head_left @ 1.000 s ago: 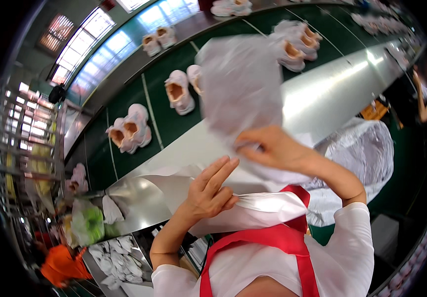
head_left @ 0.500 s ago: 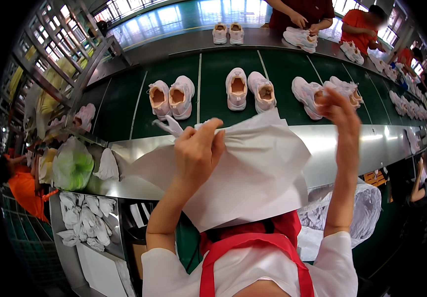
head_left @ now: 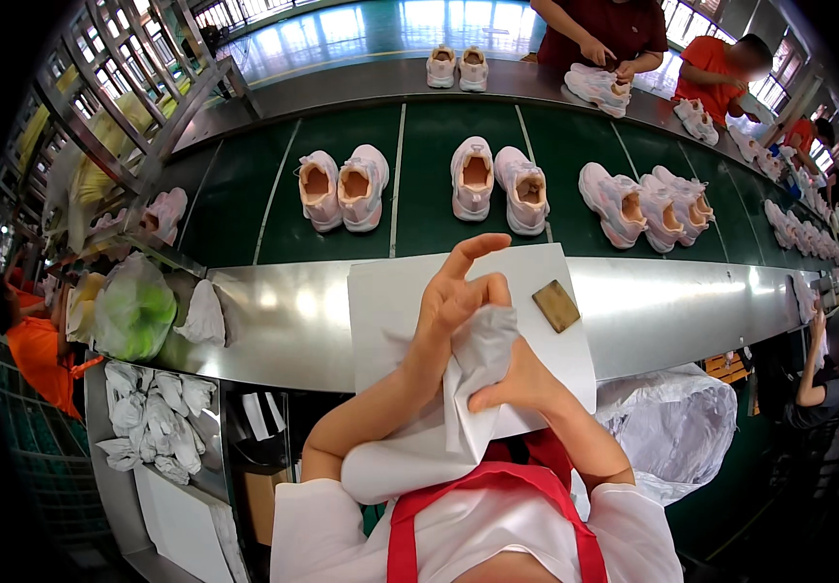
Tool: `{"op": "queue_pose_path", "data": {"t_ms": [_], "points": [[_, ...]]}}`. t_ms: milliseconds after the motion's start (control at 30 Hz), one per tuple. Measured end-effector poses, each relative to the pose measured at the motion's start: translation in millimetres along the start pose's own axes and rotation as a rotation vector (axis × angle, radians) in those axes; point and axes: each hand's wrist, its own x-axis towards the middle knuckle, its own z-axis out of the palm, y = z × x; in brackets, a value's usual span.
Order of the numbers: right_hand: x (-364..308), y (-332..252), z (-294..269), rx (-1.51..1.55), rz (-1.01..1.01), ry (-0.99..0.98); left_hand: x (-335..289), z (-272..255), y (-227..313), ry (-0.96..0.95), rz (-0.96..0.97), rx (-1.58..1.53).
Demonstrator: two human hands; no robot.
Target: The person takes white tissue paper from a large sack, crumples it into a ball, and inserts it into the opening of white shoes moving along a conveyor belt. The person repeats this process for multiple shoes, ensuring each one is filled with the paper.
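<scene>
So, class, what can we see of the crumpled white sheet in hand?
The white sheet looks like thin, plain paper. Its upper part is bunched and creased between the right hand, which clasps it, and the left hand. Its lower end curls into a smooth, rounded fold at lower left, close to the red apron.

The wrapping paper (head_left: 453, 418) is showing plain white and the block (head_left: 556, 306) brown. The sneakers (head_left: 471, 202) are displaying pinkish white outside and peach inside, while the green conveyor belt (head_left: 244, 194) is bearing white stripes.
</scene>
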Motion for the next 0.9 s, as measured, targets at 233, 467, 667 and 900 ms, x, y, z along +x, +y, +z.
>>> {"op": "queue_pose_path", "data": {"t_ms": [233, 467, 667, 900], "points": [[0, -35, -18, -0.209, 0.05, 0.552, -5, -4, 19, -0.116, 0.073, 1.208], [-6, -57, -37, -0.092, 0.082, 0.644, -34, -60, -22, -0.1, -0.34, 1.124], [-7, -56, -7, -1.037, -1.066, -0.015, -30, -81, -29, -0.005, -0.753, -0.146], [9, -25, 15, -0.901, -1.106, -0.351, -11, -65, -33, 0.0, -0.788, -0.29]]}}
